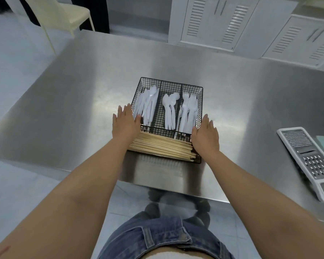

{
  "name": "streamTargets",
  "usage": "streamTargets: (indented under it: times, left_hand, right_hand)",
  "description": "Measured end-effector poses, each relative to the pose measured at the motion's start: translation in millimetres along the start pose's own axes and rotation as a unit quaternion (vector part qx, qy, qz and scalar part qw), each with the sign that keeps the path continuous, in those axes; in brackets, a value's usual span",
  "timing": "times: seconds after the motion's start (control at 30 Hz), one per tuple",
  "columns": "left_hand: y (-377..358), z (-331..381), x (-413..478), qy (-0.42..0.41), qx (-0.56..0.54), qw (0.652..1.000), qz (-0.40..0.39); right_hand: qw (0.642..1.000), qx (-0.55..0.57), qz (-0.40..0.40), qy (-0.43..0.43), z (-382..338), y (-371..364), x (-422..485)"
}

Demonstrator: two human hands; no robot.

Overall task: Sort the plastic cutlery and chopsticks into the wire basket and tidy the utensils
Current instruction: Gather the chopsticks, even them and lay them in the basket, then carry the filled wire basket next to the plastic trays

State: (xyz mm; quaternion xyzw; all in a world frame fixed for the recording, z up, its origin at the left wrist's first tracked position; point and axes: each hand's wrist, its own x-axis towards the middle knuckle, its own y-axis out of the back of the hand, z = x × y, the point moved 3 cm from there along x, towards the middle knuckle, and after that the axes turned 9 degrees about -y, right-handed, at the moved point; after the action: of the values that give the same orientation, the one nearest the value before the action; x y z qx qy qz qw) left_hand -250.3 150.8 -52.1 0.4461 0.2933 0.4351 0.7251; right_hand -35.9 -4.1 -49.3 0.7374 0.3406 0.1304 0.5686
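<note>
Hands frame a black wire basket [170, 84] that sits near the front edge of a brushed steel surface [251, 90]. The left hand [124, 122] lies flat against the basket's left wall, fingers straight and together and pointing away from the person, with the thumb at the rim beside the near end of the left compartment. The right hand [206, 136] mirrors it on the right wall, fingers also straight, thumb at the rim by the right compartment; neither hand curls round anything. Inside, three long compartments run front to back: white plastic knives [146, 105] fill the left one, white spoons [169, 113] lie bowls-away in the middle, and white forks [189, 109] lie tines-away in the right. A fourth compartment runs crosswise along the near side and holds a stack of pale wooden chopsticks [163, 146], laid parallel from left to right, their ends reaching the right wall just under the right wrist. Well apart, at the right edge of the surface, lies a flat white-framed grater [305, 157] with a pale green object just beside it, too cropped to identify. Beyond the surface stand a cream chair [69, 14] and white louvred cabinets [219, 25].
</note>
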Motion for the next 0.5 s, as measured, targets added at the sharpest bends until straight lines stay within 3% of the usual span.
streamTargets:
  times: [0.27, 0.5]
  left_hand:
    - [6, -3, 21, 0.091, -0.050, 0.994, 0.016]
    - [9, 8, 20, 0.056, -0.057, 0.996, 0.040]
  right_hand:
    - [0.989, 0.138, -0.020, -0.057, -3, -6, 16]
    - [0.973, 0.209, 0.014, -0.097, 3, 1, 9]
